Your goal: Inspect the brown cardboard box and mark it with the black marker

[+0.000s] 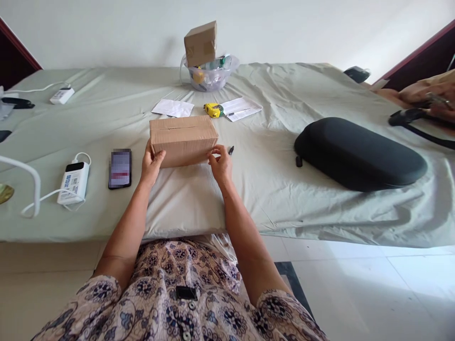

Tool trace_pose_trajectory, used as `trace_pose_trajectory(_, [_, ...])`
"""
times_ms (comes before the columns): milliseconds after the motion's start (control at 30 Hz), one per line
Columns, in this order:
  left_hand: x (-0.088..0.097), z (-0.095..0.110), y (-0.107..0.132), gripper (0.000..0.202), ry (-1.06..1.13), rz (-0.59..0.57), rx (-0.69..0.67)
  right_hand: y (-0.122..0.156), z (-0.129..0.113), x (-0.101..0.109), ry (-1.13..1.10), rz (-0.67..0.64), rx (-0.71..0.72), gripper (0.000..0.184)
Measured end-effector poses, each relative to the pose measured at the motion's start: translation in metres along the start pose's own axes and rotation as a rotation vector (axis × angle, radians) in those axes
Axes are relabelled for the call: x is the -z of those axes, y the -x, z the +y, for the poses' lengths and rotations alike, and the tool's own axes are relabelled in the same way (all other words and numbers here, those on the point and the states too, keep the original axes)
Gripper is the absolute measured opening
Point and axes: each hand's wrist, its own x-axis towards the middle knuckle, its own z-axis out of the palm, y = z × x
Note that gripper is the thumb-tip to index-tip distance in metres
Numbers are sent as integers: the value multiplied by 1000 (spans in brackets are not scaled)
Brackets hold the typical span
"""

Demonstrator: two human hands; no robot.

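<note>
A brown cardboard box is in front of me on the cloth-covered table, its top flaps meeting at a seam. My left hand grips its left end, thumb on the front face and fingers round the side. At the lower right corner, my right hand has its thumb and fingers closed on the box edge. A dark pen-like tip shows just beyond the right hand; whether the hand touches it I cannot tell. Behind the box lies a yellow and green tape measure, near a paper with a pen on it.
Left of the box lie a phone and a white power bank with a cable. A large black case sits at right. Behind stands a clear basin bearing a smaller carton. Another person's hand appears at far right.
</note>
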Motion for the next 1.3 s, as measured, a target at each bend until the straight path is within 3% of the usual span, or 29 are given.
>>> trace_pose_trajectory(167, [5, -9, 4, 79, -386, 66, 162, 3, 6, -1, 188, -131, -25, 17])
trace_pose_trajectory(300, [2, -8, 7, 68, -650, 102, 173, 4, 13, -5, 281, -141, 27, 19])
trace_pose_trajectory(400, [-1, -9, 7, 63, -815, 156, 181, 6, 16, -10, 344, -125, 51, 29])
trace_pose_trajectory(533, [-4, -11, 10, 60, -797, 162, 187, 9, 15, -16, 411, -142, 68, 58])
trace_pose_trajectory(700, [-16, -3, 19, 90, -711, 184, 80, 19, 7, -25, 383, -5, 158, 102])
trace_pose_trajectory(867, [-30, 9, 26, 123, -718, 229, 93, 25, -5, -29, 405, 27, 140, 115])
trace_pose_trajectory(1033, [-27, 11, 23, 128, -620, 235, 151, 21, -4, -24, 376, -32, 152, 100])
trace_pose_trajectory(1300, [-12, 7, 17, 116, -464, 196, 126, 23, -10, -16, 125, -184, 243, 31])
